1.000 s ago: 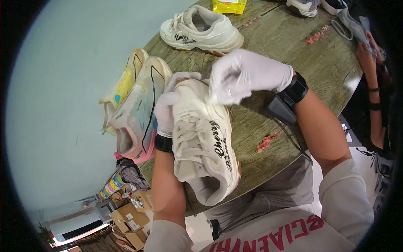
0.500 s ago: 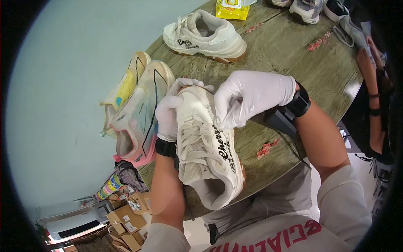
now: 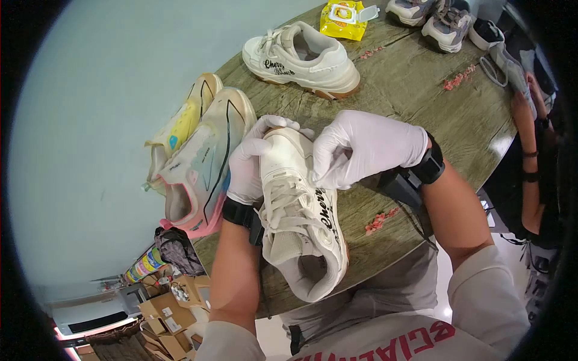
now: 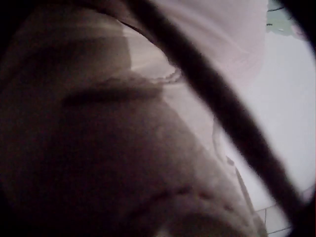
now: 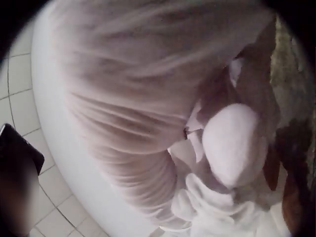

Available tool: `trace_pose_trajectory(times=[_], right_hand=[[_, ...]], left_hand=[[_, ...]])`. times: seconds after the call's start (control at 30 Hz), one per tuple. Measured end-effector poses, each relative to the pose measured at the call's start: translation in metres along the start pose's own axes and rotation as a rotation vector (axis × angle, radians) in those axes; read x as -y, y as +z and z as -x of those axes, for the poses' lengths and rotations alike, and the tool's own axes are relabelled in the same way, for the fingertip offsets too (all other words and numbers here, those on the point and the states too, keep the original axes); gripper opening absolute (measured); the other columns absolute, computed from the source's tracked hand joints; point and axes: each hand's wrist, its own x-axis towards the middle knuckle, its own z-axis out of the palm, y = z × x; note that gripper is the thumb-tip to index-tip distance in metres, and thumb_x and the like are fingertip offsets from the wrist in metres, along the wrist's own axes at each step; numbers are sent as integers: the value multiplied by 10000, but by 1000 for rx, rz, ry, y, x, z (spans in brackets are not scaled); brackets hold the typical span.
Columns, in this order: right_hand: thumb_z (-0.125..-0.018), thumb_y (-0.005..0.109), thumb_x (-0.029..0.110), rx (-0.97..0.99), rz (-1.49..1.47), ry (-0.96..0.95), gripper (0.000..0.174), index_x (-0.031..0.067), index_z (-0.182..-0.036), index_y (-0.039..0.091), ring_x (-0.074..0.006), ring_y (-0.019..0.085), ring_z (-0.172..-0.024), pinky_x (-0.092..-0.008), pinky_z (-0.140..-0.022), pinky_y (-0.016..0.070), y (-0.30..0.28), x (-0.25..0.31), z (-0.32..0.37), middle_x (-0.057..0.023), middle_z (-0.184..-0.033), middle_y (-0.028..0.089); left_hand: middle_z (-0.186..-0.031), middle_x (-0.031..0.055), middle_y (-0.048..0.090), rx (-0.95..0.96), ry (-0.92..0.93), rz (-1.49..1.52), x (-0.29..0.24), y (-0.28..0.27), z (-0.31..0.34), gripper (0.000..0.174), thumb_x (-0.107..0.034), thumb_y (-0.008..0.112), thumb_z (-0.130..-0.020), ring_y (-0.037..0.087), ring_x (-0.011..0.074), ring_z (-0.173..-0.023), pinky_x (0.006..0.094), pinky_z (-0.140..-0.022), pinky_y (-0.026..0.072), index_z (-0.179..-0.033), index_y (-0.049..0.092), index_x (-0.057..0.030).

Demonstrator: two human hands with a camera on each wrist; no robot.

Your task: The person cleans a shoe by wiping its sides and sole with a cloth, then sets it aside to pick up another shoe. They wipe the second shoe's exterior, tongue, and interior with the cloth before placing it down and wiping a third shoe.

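Observation:
The gloved left hand (image 3: 246, 168) grips a white shoe (image 3: 283, 157) around its toe, thumb on the upper and fingertips over the front. Laces and heel opening point down toward the person. Curled fingers of the gloved right hand (image 3: 367, 150) touch the shoe's side just above its black lettering. White folded material (image 5: 212, 200), seemingly a wipe, shows by those fingers in the right wrist view; the head view mostly hides it. A matching white shoe (image 3: 304, 60) rests on the table beyond. In the left wrist view a dark strap crosses a blurred, pale surface.
Two pastel shoes (image 3: 208, 156) stand left of the left hand. An open yellow wipes pack (image 3: 343, 23) lies at the far edge of the wooden table (image 3: 403, 96). Grey shoes (image 3: 447, 27) are at the far right, with pink flowers (image 3: 380, 221) near the right forearm.
The right hand has moved down from the shoe's toe to its side, fingers still curled. The left hand keeps its grip. The view has shifted, showing more of the far table.

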Motion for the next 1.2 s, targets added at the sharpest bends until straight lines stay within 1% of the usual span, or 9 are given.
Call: trace_pose_trajectory(times=[0.13, 0.2, 0.33, 0.5, 0.63, 0.7, 0.97, 1.07, 1.2], right_hand=[[-815, 740, 13, -106, -126, -35, 136, -6, -949, 739, -64, 630, -785, -247, -711, 527, -1, -3, 2, -23, -847, 714], [-823, 757, 24, -285, -49, -114, 137, -7, -955, 740, -63, 625, -787, -249, -706, 525, -2, -7, -3, -19, -851, 715], [-832, 763, 27, -257, 60, -216, 123, -3, -949, 741, -59, 620, -780, -245, -701, 523, 5, -15, -6, -14, -853, 714], [-825, 751, 16, -5, -68, 49, 113, -1, -936, 740, -51, 618, -768, -245, -703, 524, -1, 4, 4, -16, -832, 709], [-820, 740, 10, -223, -172, -102, 116, 0, -935, 743, -49, 620, -768, -247, -703, 524, 1, -5, -1, -13, -818, 706], [-820, 736, 14, -294, 103, -182, 96, -3, -915, 739, -47, 613, -765, -245, -698, 520, 2, -10, -5, -6, -803, 698], [-822, 738, 11, -30, -71, 18, 101, -6, -921, 735, -58, 626, -762, -246, -712, 532, 0, 4, 5, -14, -819, 709], [-826, 734, 12, -256, -110, -106, 100, -2, -925, 734, -57, 631, -776, -245, -718, 534, -1, 3, 4, -12, -825, 713], [-826, 786, 17, -256, 87, -160, 149, 9, -967, 741, -31, 601, -721, -223, -650, 514, 0, -15, -5, 3, -818, 699]], left_hand=[[-1161, 209, 629, 1, -38, -12, -3, 1, -1, 533, -207, 630, -671, 631, 372, -1128, 477, -998, 531, -1142, 568, 33], [-1161, 208, 628, 1, -52, -44, -3, -3, -1, 537, -204, 629, -671, 631, 370, -1129, 477, -996, 531, -1149, 567, 32], [-1182, 212, 619, -46, -19, -54, 1, -15, -2, 535, -196, 622, -672, 635, 372, -1123, 476, -998, 528, -1155, 568, 25], [-1200, 211, 610, -6, -34, 5, 1, -2, 0, 522, -196, 626, -679, 634, 364, -1118, 467, -1012, 519, -1154, 569, 12], [-1189, 218, 607, -35, -33, -23, 0, -10, -2, 518, -192, 628, -681, 624, 387, -1136, 500, -1014, 520, -1153, 561, 11], [-1186, 220, 606, -38, -32, -55, 1, -14, -3, 517, -190, 628, -682, 621, 400, -1141, 515, -1011, 522, -1153, 558, 12], [-1153, 235, 624, -14, -19, 33, 2, -4, -2, 501, -187, 642, -679, 621, 431, -1140, 524, -989, 535, -1137, 568, 5], [-1144, 226, 623, -1, -51, -1, -1, -4, -2, 492, -185, 644, -679, 624, 431, -1136, 532, -994, 531, -1128, 576, 6], [-1148, 225, 622, -46, -34, -6, 1, -10, -3, 494, -186, 648, -676, 625, 427, -1136, 534, -996, 530, -1124, 578, 10]])
